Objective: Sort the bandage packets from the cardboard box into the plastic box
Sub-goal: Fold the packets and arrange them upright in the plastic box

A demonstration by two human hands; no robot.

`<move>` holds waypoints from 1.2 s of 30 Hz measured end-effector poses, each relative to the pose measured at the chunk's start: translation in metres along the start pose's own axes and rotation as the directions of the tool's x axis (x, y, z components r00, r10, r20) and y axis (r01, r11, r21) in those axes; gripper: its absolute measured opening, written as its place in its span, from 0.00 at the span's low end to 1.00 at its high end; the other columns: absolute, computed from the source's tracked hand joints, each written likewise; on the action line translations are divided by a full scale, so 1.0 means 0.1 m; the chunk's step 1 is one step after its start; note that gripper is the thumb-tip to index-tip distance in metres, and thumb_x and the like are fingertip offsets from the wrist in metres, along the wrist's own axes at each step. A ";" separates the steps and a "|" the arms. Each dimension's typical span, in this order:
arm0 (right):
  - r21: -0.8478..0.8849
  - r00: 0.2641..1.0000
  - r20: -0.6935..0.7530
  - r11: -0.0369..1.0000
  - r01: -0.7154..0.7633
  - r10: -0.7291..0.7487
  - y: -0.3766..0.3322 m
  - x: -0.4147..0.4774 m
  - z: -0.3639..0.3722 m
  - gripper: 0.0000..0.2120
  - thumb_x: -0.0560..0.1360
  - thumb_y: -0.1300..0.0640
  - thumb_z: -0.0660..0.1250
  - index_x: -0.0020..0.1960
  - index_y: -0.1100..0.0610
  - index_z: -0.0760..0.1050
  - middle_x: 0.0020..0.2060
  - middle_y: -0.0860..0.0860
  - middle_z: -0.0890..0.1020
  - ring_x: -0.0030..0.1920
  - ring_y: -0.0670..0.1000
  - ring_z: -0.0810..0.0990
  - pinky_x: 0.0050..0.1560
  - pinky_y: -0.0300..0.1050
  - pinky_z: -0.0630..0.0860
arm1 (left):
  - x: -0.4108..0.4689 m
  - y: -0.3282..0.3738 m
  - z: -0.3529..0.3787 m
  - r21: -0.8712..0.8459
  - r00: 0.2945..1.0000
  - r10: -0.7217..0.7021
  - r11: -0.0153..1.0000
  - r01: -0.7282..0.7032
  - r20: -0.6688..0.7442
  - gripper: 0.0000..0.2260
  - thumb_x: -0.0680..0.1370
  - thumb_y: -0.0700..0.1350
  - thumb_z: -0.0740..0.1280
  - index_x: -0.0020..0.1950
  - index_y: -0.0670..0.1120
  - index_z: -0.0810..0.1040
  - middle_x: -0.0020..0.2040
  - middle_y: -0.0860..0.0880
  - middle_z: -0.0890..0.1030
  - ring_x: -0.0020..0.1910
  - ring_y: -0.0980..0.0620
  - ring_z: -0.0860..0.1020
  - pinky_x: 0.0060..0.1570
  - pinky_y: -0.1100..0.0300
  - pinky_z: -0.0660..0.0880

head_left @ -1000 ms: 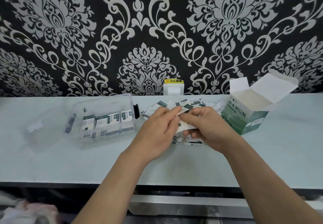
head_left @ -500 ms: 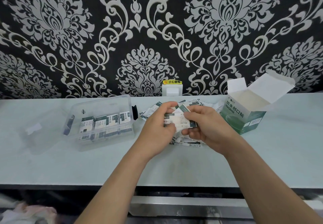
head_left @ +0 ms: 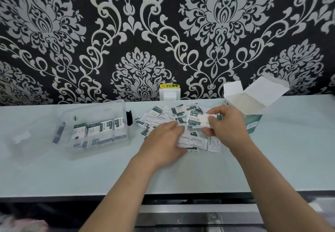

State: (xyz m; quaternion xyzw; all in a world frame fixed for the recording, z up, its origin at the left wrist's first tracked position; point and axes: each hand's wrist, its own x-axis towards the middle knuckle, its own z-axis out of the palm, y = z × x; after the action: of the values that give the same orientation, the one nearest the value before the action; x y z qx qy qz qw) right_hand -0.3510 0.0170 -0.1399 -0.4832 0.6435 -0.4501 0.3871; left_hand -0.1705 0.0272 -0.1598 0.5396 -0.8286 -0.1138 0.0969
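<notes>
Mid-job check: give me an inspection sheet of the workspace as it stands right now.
Surface: pale countertop.
Job's things: plastic box, open, packets standing in rows inside; cardboard box, open, flaps up; loose packets heaped between them.
Clutter: clear lid left of the plastic box.
Hands: right hand pinches a packet stack; left hand lies on the heap, grip blurred.
Cables: nothing seen.
Surroundings: patterned wallpaper; wall socket with yellow label.
</notes>
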 end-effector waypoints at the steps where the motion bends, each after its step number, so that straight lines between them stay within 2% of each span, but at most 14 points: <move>1: -0.006 1.000 -0.006 1.000 -0.002 0.002 0.02 0.01 0.00 0.11 0.78 0.66 0.61 0.43 0.53 0.74 0.44 0.56 0.81 0.30 0.56 0.84 0.44 0.60 0.82 | 0.01 0.05 0.03 0.030 0.999 0.048 0.998 -0.048 0.009 0.16 0.75 0.52 0.65 0.61 0.51 0.73 0.56 0.53 0.74 0.61 0.49 0.70 0.59 0.53 0.68; 4: -0.033 1.000 -0.004 0.999 -0.020 0.019 0.08 0.03 0.00 0.12 0.78 0.67 0.62 0.42 0.52 0.75 0.44 0.57 0.81 0.31 0.57 0.85 0.43 0.60 0.82 | 0.04 0.15 0.06 0.074 0.995 0.086 0.994 -0.082 -0.047 0.03 0.75 0.46 0.61 0.47 0.51 0.73 0.46 0.55 0.76 0.49 0.49 0.73 0.52 0.54 0.69; 6: -0.051 0.999 0.014 0.998 -0.028 0.029 0.12 0.04 0.01 0.13 0.77 0.67 0.62 0.42 0.51 0.76 0.46 0.57 0.82 0.31 0.56 0.85 0.42 0.59 0.82 | 0.06 0.14 0.07 0.044 0.997 0.036 0.999 -0.033 -0.072 0.08 0.76 0.44 0.60 0.48 0.49 0.78 0.46 0.52 0.80 0.47 0.46 0.76 0.45 0.55 0.72; 9: -0.050 0.999 0.020 0.998 -0.024 0.025 0.12 0.04 0.00 0.13 0.77 0.67 0.62 0.44 0.51 0.78 0.48 0.56 0.81 0.32 0.55 0.85 0.36 0.51 0.81 | 0.07 0.12 0.06 -0.032 0.993 0.051 0.998 -0.055 -0.110 0.11 0.78 0.43 0.60 0.53 0.50 0.81 0.50 0.51 0.83 0.50 0.46 0.78 0.47 0.53 0.74; 12: -0.004 1.000 0.015 1.000 -0.017 0.017 0.09 0.03 -0.01 0.13 0.77 0.68 0.62 0.45 0.51 0.79 0.51 0.58 0.80 0.33 0.56 0.85 0.35 0.46 0.82 | 0.05 0.11 0.00 -0.281 0.961 -0.051 0.959 -0.029 -0.273 0.07 0.78 0.44 0.65 0.51 0.52 0.83 0.42 0.51 0.84 0.43 0.51 0.79 0.45 0.58 0.74; 15: 0.064 0.999 0.026 0.997 -0.040 0.038 0.05 0.00 0.00 0.13 0.77 0.68 0.62 0.45 0.52 0.79 0.53 0.60 0.79 0.31 0.55 0.84 0.37 0.46 0.83 | 0.03 0.12 -0.13 -0.623 0.871 -0.327 0.781 0.031 -0.366 0.04 0.75 0.43 0.71 0.46 0.52 0.83 0.38 0.53 0.84 0.36 0.55 0.80 0.41 0.59 0.75; 17: 0.141 0.995 0.074 0.987 -0.074 0.064 0.00 -0.03 0.02 0.13 0.77 0.69 0.62 0.45 0.54 0.80 0.54 0.60 0.79 0.31 0.54 0.85 0.35 0.43 0.83 | 0.00 0.16 -0.23 -0.820 0.846 -0.450 0.572 0.027 -0.286 0.05 0.74 0.39 0.72 0.45 0.50 0.83 0.40 0.53 0.86 0.39 0.56 0.83 0.44 0.61 0.79; 19: 0.216 0.986 0.153 0.972 -0.097 0.064 -0.07 -0.08 0.06 0.12 0.77 0.70 0.62 0.47 0.58 0.81 0.51 0.61 0.81 0.31 0.51 0.84 0.31 0.40 0.81 | -0.03 0.20 -0.27 -0.905 0.837 -0.501 0.425 0.016 -0.220 0.05 0.73 0.37 0.73 0.44 0.47 0.83 0.40 0.51 0.86 0.39 0.54 0.84 0.43 0.60 0.80; 21: 0.249 0.974 0.217 0.962 -0.114 0.060 -0.11 -0.12 0.08 0.10 0.77 0.70 0.62 0.49 0.60 0.81 0.48 0.61 0.83 0.30 0.48 0.83 0.31 0.38 0.80 | -0.04 0.22 -0.30 -0.930 0.808 -0.546 0.368 -0.007 -0.222 0.05 0.72 0.37 0.73 0.44 0.46 0.82 0.39 0.51 0.86 0.35 0.56 0.82 0.39 0.61 0.79; 24: 0.251 0.967 0.232 0.954 -0.164 0.105 -0.12 -0.12 0.10 0.10 0.77 0.70 0.63 0.47 0.60 0.80 0.47 0.60 0.83 0.29 0.52 0.82 0.31 0.38 0.80 | -0.06 0.20 -0.37 -0.928 0.755 -0.583 0.361 -0.089 -0.299 0.06 0.72 0.36 0.73 0.43 0.47 0.81 0.38 0.52 0.85 0.32 0.58 0.81 0.33 0.65 0.76; 28: 0.384 0.952 0.284 0.897 -0.219 0.111 -0.18 -0.14 0.16 0.08 0.79 0.67 0.62 0.50 0.65 0.80 0.43 0.61 0.85 0.38 0.54 0.83 0.35 0.42 0.82 | -0.11 0.25 -0.35 -0.966 0.769 -0.601 0.246 -0.079 -0.216 0.06 0.73 0.37 0.73 0.46 0.45 0.81 0.40 0.50 0.86 0.37 0.52 0.84 0.35 0.62 0.79; 31: 0.525 0.942 0.315 0.806 -0.273 0.114 -0.23 -0.16 0.18 0.14 0.80 0.57 0.62 0.50 0.67 0.80 0.42 0.62 0.84 0.38 0.55 0.83 0.35 0.43 0.80 | -0.08 0.32 -0.28 -0.978 0.724 -0.664 0.195 -0.076 -0.189 0.05 0.73 0.37 0.73 0.45 0.43 0.79 0.40 0.49 0.86 0.34 0.53 0.83 0.35 0.60 0.80; 33: 0.505 0.929 0.366 0.826 -0.249 0.056 -0.22 -0.17 0.22 0.17 0.80 0.50 0.62 0.51 0.65 0.80 0.42 0.61 0.85 0.36 0.54 0.82 0.35 0.42 0.80 | -0.07 0.31 -0.26 -0.976 0.686 -0.698 0.201 -0.089 -0.206 0.06 0.73 0.38 0.74 0.43 0.44 0.78 0.39 0.48 0.85 0.33 0.52 0.83 0.33 0.60 0.79; 36: 0.450 0.933 0.359 0.882 -0.144 -0.031 -0.20 -0.19 0.26 0.07 0.77 0.62 0.67 0.54 0.63 0.80 0.42 0.58 0.83 0.33 0.50 0.81 0.34 0.37 0.78 | -0.08 0.26 -0.29 -0.972 0.719 -0.667 0.226 -0.055 -0.196 0.03 0.73 0.39 0.73 0.44 0.44 0.80 0.37 0.48 0.85 0.33 0.50 0.83 0.31 0.62 0.77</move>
State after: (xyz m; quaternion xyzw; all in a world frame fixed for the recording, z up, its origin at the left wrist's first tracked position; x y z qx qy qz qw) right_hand -0.3164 0.0271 -0.1271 -0.4293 0.4488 -0.4853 0.6155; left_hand -0.1820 0.0419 -0.1244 0.5430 -0.3850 -0.4200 0.6169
